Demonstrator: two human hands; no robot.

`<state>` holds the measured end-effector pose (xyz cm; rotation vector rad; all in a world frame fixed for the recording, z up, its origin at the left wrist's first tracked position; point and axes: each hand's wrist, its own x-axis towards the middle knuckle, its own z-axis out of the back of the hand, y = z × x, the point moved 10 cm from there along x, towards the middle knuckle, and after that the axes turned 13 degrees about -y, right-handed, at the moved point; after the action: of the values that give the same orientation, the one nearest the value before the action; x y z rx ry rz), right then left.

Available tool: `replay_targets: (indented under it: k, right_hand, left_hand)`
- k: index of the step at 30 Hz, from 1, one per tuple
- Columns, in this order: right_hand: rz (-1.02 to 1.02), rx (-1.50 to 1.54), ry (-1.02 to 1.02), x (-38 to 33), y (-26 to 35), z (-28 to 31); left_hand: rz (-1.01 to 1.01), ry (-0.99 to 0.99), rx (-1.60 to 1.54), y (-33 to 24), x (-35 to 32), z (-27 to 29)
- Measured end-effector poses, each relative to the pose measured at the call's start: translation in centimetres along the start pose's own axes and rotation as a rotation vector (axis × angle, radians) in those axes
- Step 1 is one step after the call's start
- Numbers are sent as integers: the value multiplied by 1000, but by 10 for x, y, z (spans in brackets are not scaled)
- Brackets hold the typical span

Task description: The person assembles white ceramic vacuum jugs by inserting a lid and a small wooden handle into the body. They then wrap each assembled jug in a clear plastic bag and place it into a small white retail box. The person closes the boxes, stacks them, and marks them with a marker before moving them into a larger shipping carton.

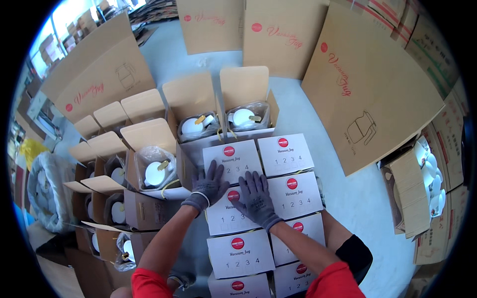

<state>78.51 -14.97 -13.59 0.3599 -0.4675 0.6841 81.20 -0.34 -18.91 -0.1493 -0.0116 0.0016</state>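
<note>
Both my hands wear grey work gloves. My left hand (209,184) lies with its fingers spread at the left edge of a closed white carton (228,150) with a round red mark. My right hand (257,199) presses flat, fingers stretched, on the lid of the nearer white carton (223,222). Neither hand grips anything. These cartons stand in two columns, touching one another, with several alike around them. To the left, an open carton (182,180) holds a white-lidded jug (157,174) in a clear plastic bag.
Two more open cartons with bagged jugs (243,117) stand beyond. Further open boxes (110,115) line the left, near a big plastic bag (55,191) of round items. Large brown cardboard boxes (370,89) stand behind. A carton of white cups (431,171) is at right.
</note>
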Motion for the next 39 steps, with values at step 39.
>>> replay_targets:
  k: [39]
  right_hand:
    - [-860,942,52,118,-321,-79]
  left_hand:
    - [10,-207,-927,-74,264,82]
